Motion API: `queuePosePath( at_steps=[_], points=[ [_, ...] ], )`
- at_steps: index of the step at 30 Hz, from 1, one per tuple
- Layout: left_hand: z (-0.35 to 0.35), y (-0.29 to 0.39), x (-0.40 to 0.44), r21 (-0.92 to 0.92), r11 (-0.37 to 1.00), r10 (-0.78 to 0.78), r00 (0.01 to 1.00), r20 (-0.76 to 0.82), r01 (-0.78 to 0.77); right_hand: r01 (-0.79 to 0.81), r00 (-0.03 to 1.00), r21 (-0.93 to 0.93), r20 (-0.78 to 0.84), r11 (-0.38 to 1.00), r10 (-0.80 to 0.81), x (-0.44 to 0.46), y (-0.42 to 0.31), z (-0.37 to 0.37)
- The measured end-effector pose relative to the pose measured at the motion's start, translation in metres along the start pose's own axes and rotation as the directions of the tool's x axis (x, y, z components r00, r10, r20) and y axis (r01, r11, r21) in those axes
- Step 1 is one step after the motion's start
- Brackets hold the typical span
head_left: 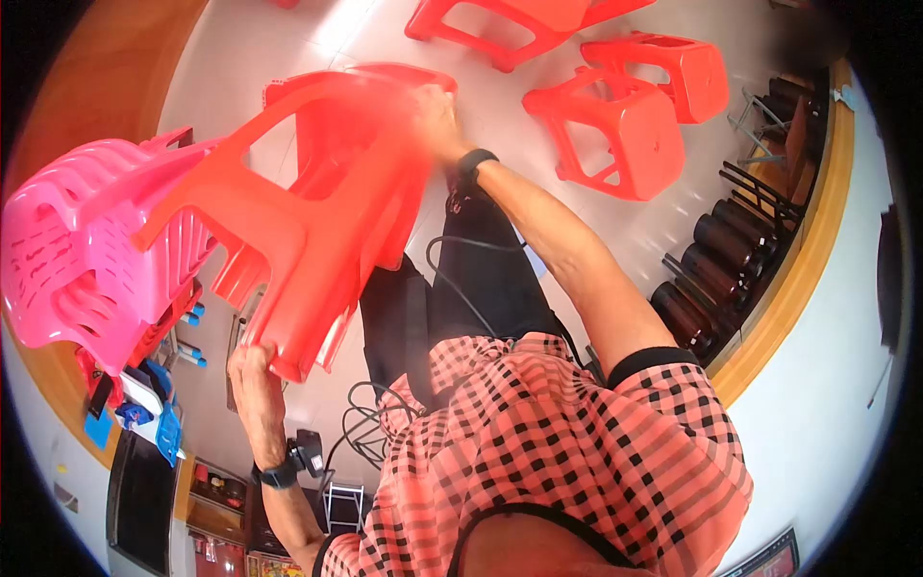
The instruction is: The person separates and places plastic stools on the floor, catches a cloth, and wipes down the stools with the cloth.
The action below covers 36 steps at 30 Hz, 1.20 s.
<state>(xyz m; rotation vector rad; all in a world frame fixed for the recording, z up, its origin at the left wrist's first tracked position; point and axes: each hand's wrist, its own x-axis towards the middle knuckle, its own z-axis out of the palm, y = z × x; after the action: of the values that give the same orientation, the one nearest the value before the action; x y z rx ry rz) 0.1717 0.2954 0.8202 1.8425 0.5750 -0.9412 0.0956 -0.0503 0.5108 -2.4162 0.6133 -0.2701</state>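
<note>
Tilted on its side in front of me is a red plastic stool (332, 226), with more red stool parts nested against it. My left hand (252, 370) is closed on its lower left edge, fingers curled around the rim. Higher up, my right hand (440, 123) grips the stool's far right side; its fingers are partly blurred. Both my wrists wear dark bands. Close by on the left, stacked pink plastic chairs (101, 226) stand near the legs of the stool I hold.
Red stools (639, 135) lie tipped on the tiled floor (500, 106) at upper right, with another red stool (510, 29) beyond. Dark brown cylinders (683, 317) line the right wall. A black cable (370, 423) loops near my body. Blue-and-white items (159, 404) sit at left.
</note>
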Motion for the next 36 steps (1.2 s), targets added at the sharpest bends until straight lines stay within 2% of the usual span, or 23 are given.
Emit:
queuePosePath(
  at_steps=[3,4,7,10,13,16,19,20,22,25,26,29,32,35,36],
  points=[
    [-0.019,-0.017,-0.001,-0.122,0.989,0.085,0.996,-0.011,-0.085,-0.291,0.956,0.060,0.042,0.955,0.289,0.026,0.029,0.022],
    [-0.010,-0.010,-0.010,-0.183,0.980,0.065,0.993,-0.101,-0.082,-0.241,0.970,0.118,-0.017,0.963,0.244,0.031,0.043,0.029],
    [-0.037,-0.020,-0.011,-0.173,0.981,0.096,0.995,0.019,-0.091,-0.380,0.904,-0.163,0.140,0.910,0.403,0.057,0.057,0.022],
    [-0.040,-0.005,-0.036,-0.134,0.986,0.101,0.995,-0.001,-0.100,-0.391,0.890,-0.295,0.121,0.872,0.440,0.073,0.087,0.004],
    [-0.055,-0.013,-0.050,-0.163,0.978,0.118,0.990,-0.079,-0.129,-0.477,0.816,-0.409,0.122,0.778,0.565,0.085,0.096,-0.023],
    [-0.062,-0.020,-0.055,-0.251,0.957,0.111,0.982,-0.150,-0.147,-0.712,0.681,-0.214,0.024,0.669,0.732,0.078,0.125,-0.017],
    [-0.064,-0.017,-0.057,-0.430,0.892,0.057,0.978,-0.200,-0.140,-0.704,0.706,-0.106,0.002,0.702,0.709,0.063,0.143,-0.018],
    [-0.076,-0.022,-0.057,-0.464,0.871,0.036,0.963,-0.269,-0.162,-0.706,0.702,-0.098,0.029,0.701,0.712,0.059,0.150,-0.018],
    [-0.089,-0.025,-0.062,-0.488,0.853,0.040,0.957,-0.287,-0.182,-0.712,0.692,-0.083,0.086,0.698,0.716,0.055,0.163,-0.022],
    [-0.096,-0.027,-0.072,-0.521,0.828,0.029,0.943,-0.332,-0.209,-0.706,0.683,-0.189,0.077,0.683,0.727,0.042,0.160,-0.019],
    [-0.103,-0.030,-0.075,-0.518,0.827,0.026,0.936,-0.352,-0.218,-0.776,0.615,-0.091,0.107,0.624,0.781,0.043,0.138,-0.028],
    [-0.111,-0.033,-0.087,-0.513,0.827,0.036,0.932,-0.361,-0.230,-0.911,0.412,0.114,0.251,0.396,0.876,0.028,0.146,-0.016],
    [-0.117,-0.027,-0.092,-0.515,0.827,0.041,0.937,-0.346,-0.226,-0.903,0.333,0.396,0.397,0.168,0.855,0.005,0.166,-0.002],
    [-0.126,-0.039,-0.092,-0.513,0.824,0.055,0.933,-0.355,-0.243,-0.780,0.329,0.613,0.234,0.124,0.915,-0.006,0.163,0.001],
    [-0.129,-0.044,-0.091,-0.510,0.823,0.061,0.931,-0.361,-0.252,-0.816,0.307,0.572,0.304,0.085,0.902,-0.009,0.163,-0.008]
  ],
)
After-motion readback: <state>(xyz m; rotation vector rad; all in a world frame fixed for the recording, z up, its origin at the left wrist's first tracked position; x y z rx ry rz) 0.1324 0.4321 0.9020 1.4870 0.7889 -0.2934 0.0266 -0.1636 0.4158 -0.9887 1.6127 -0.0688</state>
